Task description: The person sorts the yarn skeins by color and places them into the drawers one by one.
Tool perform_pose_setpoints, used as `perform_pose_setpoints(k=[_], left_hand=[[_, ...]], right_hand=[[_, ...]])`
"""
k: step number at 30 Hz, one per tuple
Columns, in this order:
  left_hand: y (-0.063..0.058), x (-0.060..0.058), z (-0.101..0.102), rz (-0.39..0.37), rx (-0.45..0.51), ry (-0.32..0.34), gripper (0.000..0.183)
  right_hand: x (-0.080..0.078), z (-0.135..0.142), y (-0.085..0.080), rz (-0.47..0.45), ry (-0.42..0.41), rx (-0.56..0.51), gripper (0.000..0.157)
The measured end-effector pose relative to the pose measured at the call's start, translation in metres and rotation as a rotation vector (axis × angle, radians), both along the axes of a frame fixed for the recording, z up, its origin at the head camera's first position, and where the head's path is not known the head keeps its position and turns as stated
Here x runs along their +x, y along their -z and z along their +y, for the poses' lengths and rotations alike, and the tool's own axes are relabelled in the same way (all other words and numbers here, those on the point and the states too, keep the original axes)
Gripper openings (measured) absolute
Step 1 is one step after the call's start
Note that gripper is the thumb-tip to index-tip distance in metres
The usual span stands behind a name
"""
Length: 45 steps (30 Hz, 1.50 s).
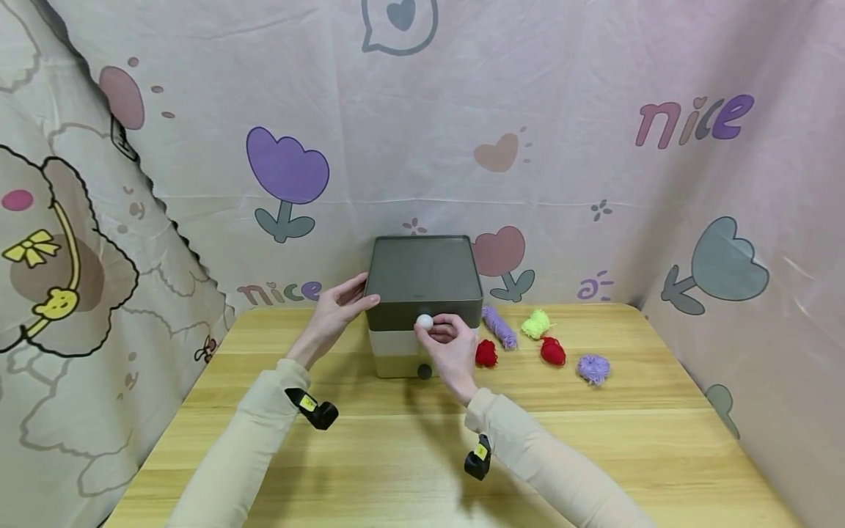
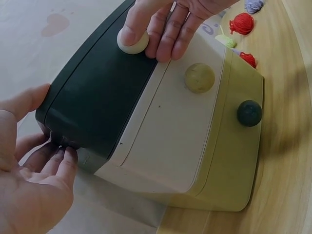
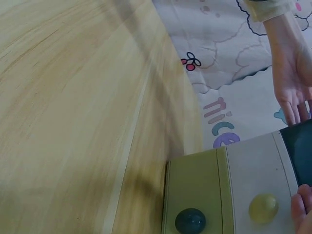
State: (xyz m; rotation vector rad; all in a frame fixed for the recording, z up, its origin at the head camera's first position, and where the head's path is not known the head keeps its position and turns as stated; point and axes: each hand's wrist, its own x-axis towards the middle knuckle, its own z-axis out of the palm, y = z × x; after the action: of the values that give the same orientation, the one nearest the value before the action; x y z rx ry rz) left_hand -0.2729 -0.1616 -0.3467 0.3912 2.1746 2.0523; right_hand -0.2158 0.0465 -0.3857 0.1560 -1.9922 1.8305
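Note:
A drawer box point(image 1: 424, 268) stands near the back of the table, its tiers dark green, white and yellow-green from top to bottom. My right hand point(image 1: 453, 352) pinches the white knob point(image 1: 425, 322) on the dark top drawer between thumb and fingers. At the box's left side, my left hand point(image 1: 335, 317) rests against the dark tier, thumb by the front corner and fingers along the side. Below the right fingers are a yellow knob point(image 2: 200, 78) on the white drawer and a dark green knob point(image 2: 249, 113) on the lowest one. All drawer fronts look flush.
Right of the box lie a long purple yarn bundle point(image 1: 499, 327), a yellow-green yarn ball point(image 1: 536, 323), red yarn balls point(image 1: 553, 351) and a round purple one point(image 1: 594, 369). A printed cloth point(image 1: 409, 110) hangs behind the wooden table point(image 1: 370, 447).

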Motion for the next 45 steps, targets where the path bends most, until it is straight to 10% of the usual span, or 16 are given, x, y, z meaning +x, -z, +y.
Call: perform_pose_setpoints(k=[45], left_hand=[[0.011,-0.009,-0.007,-0.035,0.121,0.097,0.063]], right_hand=[[0.043,0.006,0.011,0.085,-0.069,0.024,0.026]])
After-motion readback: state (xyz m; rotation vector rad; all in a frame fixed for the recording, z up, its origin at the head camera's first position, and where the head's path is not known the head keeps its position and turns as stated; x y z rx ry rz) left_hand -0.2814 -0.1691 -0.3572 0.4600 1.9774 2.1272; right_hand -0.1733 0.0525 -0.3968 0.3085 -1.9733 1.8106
